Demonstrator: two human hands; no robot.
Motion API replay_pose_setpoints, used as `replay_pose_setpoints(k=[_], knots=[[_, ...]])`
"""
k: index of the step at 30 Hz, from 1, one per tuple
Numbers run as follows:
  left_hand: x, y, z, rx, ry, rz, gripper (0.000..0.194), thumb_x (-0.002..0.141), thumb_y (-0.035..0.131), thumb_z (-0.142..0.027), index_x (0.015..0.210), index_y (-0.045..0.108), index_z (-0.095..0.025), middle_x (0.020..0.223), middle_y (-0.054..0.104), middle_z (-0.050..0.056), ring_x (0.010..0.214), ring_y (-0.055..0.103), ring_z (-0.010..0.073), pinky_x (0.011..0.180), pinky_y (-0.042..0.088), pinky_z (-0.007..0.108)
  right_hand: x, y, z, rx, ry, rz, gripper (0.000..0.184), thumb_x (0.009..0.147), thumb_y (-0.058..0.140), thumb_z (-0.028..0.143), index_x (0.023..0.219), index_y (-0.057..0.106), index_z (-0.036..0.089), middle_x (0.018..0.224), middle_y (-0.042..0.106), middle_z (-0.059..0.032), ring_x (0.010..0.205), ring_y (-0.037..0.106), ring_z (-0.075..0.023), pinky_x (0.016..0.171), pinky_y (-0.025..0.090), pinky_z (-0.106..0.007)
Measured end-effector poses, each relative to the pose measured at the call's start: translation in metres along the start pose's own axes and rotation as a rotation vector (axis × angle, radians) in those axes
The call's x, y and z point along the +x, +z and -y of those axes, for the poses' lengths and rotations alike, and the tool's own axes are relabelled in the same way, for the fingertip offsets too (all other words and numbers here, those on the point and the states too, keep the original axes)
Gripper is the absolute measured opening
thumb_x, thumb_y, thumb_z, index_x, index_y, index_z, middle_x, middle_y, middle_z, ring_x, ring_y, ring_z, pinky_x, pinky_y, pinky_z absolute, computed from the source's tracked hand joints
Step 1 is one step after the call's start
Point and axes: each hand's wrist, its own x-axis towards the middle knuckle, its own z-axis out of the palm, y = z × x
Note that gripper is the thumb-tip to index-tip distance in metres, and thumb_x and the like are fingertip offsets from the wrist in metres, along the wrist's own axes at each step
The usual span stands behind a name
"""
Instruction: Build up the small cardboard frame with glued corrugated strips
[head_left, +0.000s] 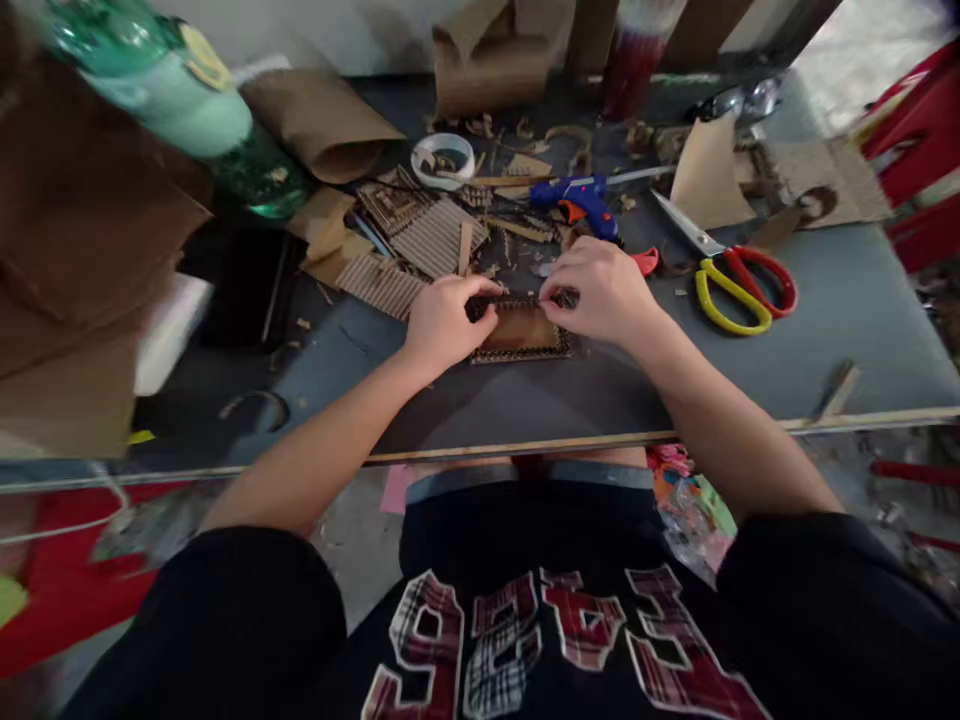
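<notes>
The left hand [448,322] and the right hand [598,288] are pinching the far border of a small cardboard frame [523,331], one near each far corner, with thumbs and fingers closed narrowly on it. The frame is lying flat on the dark grey bench [480,412], close to its pale front edge. Corrugated cardboard pieces [431,238] are lying beyond the left hand, and small scraps are covering the middle of the bench. A roll of white tape [442,161] and a blue glue gun [577,195] are resting among them. Scissors with red and yellow handles [726,262] are lying open on the right side. At the far left, a green bottle [184,105] is leaning near a black phone-like object [251,288]. Below the bench, red plastic things [75,590] are showing over a grey floor [358,540].
</notes>
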Motion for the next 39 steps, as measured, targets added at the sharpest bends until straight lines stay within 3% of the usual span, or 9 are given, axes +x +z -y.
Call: replay_pose_setpoints(k=[5,9,12,17,24,28,33,39], knots=[[-0.001,0.000,0.000,0.015,0.003,0.006,0.029,0.085,0.061,-0.022,0.110,0.075,-0.017,0.104,0.076,0.008,0.102,0.070,0.0241,0.089,0.059,0.036,-0.002,0.005,0.002,0.025,0.081,-0.048,0.014,0.076,0.060,0.018,0.077,0.074,0.021,0.086,0.074,-0.0075,0.098,0.062,-0.0307,0.081,0.049,-0.043],[-0.001,0.000,0.002,0.035,0.102,-0.015,0.039,0.080,0.065,-0.026,0.117,0.071,-0.014,0.113,0.073,0.011,0.115,0.064,0.0287,0.095,0.057,0.039,-0.001,0.003,-0.001,0.070,0.085,-0.083,0.012,0.077,0.066,0.027,0.084,0.075,0.023,0.094,0.075,-0.0080,0.106,0.061,-0.0343,0.091,0.047,-0.051],[0.000,0.001,0.004,0.052,0.142,-0.025,0.037,0.079,0.066,-0.025,0.114,0.071,-0.014,0.111,0.074,0.010,0.114,0.064,0.0287,0.098,0.055,0.041,-0.002,0.005,-0.002,0.108,0.071,-0.083,0.017,0.080,0.067,0.032,0.090,0.077,0.023,0.096,0.074,-0.0081,0.107,0.060,-0.0339,0.093,0.046,-0.052],[0.001,0.004,0.006,0.073,0.072,-0.009,0.024,0.084,0.061,-0.021,0.103,0.075,-0.017,0.100,0.077,0.007,0.104,0.069,0.0251,0.092,0.056,0.037,-0.001,0.016,0.003,0.114,0.022,-0.094,0.021,0.087,0.063,0.034,0.096,0.079,0.023,0.097,0.075,-0.0083,0.106,0.061,-0.0315,0.092,0.045,-0.050],[-0.001,0.004,0.004,0.026,0.048,-0.028,0.023,0.085,0.065,-0.018,0.105,0.076,-0.017,0.102,0.079,0.005,0.101,0.072,0.0226,0.093,0.057,0.035,0.002,0.020,0.006,0.119,-0.003,-0.044,0.019,0.089,0.062,0.027,0.093,0.080,0.022,0.094,0.075,-0.0078,0.104,0.062,-0.0296,0.089,0.047,-0.046],[-0.001,0.001,0.004,-0.101,0.027,-0.007,0.030,0.078,0.068,-0.015,0.107,0.075,-0.016,0.103,0.079,0.005,0.097,0.074,0.0213,0.092,0.059,0.032,0.001,0.019,0.006,0.138,0.005,-0.037,0.018,0.089,0.062,0.026,0.093,0.080,0.022,0.093,0.074,-0.0081,0.102,0.062,-0.0293,0.089,0.048,-0.045],[0.000,0.003,0.009,-0.192,-0.051,-0.011,0.030,0.078,0.061,-0.013,0.104,0.076,-0.016,0.100,0.080,0.004,0.091,0.076,0.0196,0.086,0.061,0.030,0.001,0.019,0.006,0.143,0.012,-0.036,0.018,0.090,0.063,0.026,0.093,0.080,0.021,0.094,0.074,-0.0086,0.101,0.062,-0.0288,0.090,0.049,-0.045],[-0.001,0.006,0.008,-0.144,-0.027,-0.047,0.029,0.080,0.058,-0.012,0.102,0.076,-0.016,0.100,0.079,0.004,0.092,0.075,0.0188,0.091,0.060,0.031,0.001,0.019,0.006,0.147,0.003,-0.039,0.018,0.090,0.062,0.025,0.093,0.079,0.021,0.094,0.074,-0.0081,0.101,0.061,-0.0283,0.091,0.049,-0.045]])
